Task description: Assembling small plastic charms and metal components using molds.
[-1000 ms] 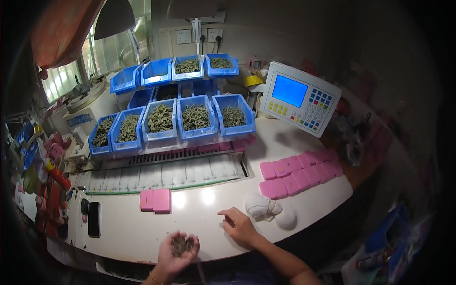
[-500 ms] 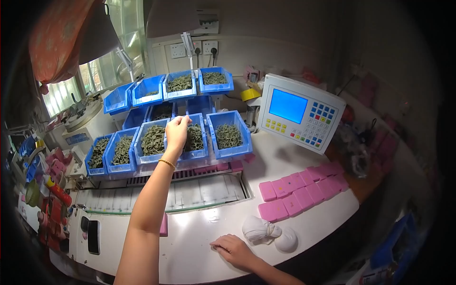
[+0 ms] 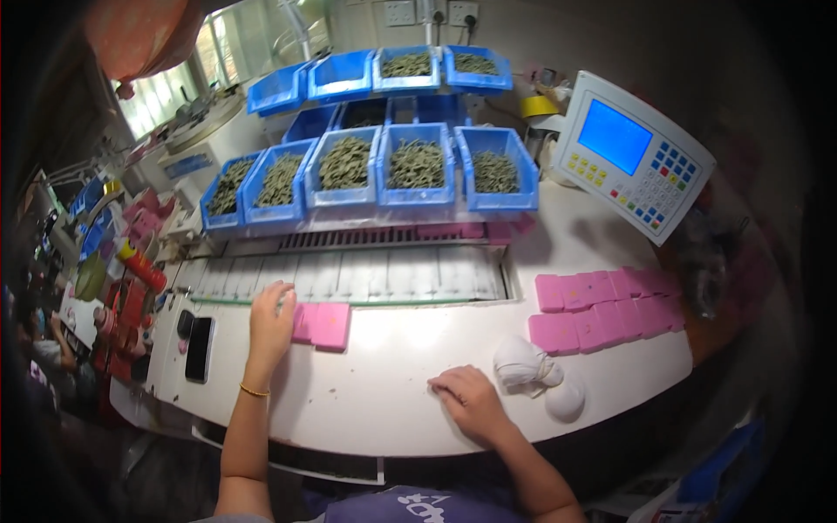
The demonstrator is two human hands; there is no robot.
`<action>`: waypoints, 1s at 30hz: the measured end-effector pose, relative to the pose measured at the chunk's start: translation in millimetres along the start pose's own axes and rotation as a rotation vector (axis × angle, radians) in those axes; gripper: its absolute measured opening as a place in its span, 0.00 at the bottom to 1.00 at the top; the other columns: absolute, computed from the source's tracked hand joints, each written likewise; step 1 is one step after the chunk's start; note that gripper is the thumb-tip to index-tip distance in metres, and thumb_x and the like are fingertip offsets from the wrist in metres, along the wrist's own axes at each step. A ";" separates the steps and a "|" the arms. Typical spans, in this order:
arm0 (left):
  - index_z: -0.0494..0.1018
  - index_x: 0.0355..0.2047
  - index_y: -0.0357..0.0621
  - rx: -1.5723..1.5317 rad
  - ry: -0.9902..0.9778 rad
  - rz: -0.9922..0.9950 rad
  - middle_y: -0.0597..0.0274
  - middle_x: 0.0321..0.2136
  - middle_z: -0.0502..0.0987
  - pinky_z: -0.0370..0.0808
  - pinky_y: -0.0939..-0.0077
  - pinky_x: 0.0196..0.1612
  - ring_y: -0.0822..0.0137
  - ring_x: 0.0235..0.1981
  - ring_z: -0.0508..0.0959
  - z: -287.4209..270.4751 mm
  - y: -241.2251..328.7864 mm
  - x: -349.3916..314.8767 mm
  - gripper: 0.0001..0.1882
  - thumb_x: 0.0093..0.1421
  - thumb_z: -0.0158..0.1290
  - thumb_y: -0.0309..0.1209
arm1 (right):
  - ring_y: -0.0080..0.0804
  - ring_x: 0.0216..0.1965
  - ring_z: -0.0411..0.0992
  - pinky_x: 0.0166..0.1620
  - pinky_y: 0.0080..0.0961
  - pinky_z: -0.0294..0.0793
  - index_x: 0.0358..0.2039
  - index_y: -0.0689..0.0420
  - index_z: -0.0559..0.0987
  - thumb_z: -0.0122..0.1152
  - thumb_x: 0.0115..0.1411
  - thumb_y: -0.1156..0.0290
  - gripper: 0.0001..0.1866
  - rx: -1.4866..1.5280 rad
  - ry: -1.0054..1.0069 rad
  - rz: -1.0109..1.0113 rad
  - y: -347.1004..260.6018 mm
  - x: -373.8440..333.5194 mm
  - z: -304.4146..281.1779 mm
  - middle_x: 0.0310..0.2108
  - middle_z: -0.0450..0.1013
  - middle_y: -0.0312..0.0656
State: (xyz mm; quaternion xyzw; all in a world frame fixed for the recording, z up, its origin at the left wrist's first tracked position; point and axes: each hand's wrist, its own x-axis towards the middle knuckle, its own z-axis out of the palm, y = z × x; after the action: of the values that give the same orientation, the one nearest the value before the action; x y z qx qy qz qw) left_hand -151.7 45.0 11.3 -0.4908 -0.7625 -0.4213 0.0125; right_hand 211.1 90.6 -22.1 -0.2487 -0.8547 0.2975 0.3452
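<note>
- White worktop (image 3: 392,375) with a curved near edge fills the near part of the scene, its things ranged around the person, seemingly for easy reach.
- Blue bins (image 3: 342,193) stand in tiers on the far side, their low fronts turned toward the person, probably so that the grey-green pieces (image 3: 344,161) in many of them are simple to see and pick out.
- Left hand (image 3: 271,324) is just left of a pair of pink blocks (image 3: 330,328), fingers bent by the near edge of a pale segmented strip (image 3: 349,277); whether its fingertips pinch anything is too small to make out (nor is contact with the closest block certain).
- That pair lies side by side on the worktop, just nearer than the strip, a spot that looks handy for the left hand.
- Right hand (image 3: 471,405) rests on the worktop, fingers loosely curled, perhaps for support; its palm side is hidden, so its grip is uncertain.
- White cloth bundle (image 3: 523,362) sits just right of it.
- Two rows of pink blocks (image 3: 602,322) lie farther right, closely lined up, perhaps for order.
- Control panel (image 3: 635,157) leans beyond them, facing the person, presumably for reading.
</note>
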 end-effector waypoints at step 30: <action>0.70 0.59 0.46 0.074 -0.529 0.364 0.47 0.61 0.65 0.53 0.45 0.66 0.38 0.63 0.58 34.0 98.8 -151.7 0.31 0.55 0.60 0.41 | 0.46 0.54 0.65 0.59 0.43 0.63 0.58 0.59 0.70 0.60 0.55 0.68 0.29 -0.928 0.167 0.330 -18.9 -24.7 -65.6 0.52 0.67 0.49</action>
State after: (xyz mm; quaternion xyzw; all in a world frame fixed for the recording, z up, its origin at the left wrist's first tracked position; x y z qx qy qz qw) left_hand 15.3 -28.6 -14.0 -0.7108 -0.6538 -0.2420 -0.0934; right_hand 271.1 84.0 18.1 -0.5309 -0.8156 -0.0847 0.2139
